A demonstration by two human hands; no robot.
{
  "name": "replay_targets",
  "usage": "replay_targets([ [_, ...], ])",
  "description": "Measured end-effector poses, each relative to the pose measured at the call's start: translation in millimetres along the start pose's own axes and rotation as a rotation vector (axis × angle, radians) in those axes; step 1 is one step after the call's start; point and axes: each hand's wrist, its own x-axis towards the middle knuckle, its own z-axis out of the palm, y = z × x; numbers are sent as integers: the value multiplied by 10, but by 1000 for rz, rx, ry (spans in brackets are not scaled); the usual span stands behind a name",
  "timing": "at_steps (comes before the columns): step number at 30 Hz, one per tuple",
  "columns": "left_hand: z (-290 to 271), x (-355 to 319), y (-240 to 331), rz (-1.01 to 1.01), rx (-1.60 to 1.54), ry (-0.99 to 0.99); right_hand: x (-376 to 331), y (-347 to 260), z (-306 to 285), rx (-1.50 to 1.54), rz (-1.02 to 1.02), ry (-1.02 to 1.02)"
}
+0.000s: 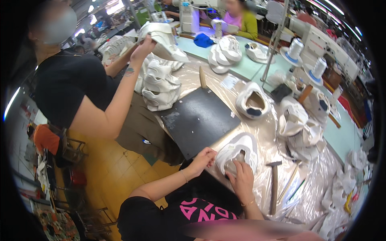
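The left hand curls its fingers against the side of one white shoe upper on the plastic-covered surface — the right hand pinches its near edge, fingers tucked inside. Just right lies one hammer.

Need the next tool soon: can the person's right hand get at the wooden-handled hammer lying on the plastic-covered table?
Probably yes. The hammer lies just to the right of the right hand, with only bare plastic sheet between them. The hand now rests inside the white shoe upper, so it must let go first.
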Motion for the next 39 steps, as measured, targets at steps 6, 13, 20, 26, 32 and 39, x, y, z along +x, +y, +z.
replay_targets([
  [6,-71,48,-313,-172,-265,-61,-40,-36,96,-135,95,-200],
  [13,72,36,-247,-228,-309,-296,69,-50,-40,60,111,-2],
  [20,741,64,182,-95,-596,-399,325,-192,-576,108,144,431],
  [26,967,190,496,-47,-663,-420,-271,-12,-608,546,368,639],
  [32,1001,149,579,-84,-756,-382,-569,128,-166,1395,807,383],
  [39,853,136,436,-119,-839,-481,-174,272,-98,2163,693,726],
])
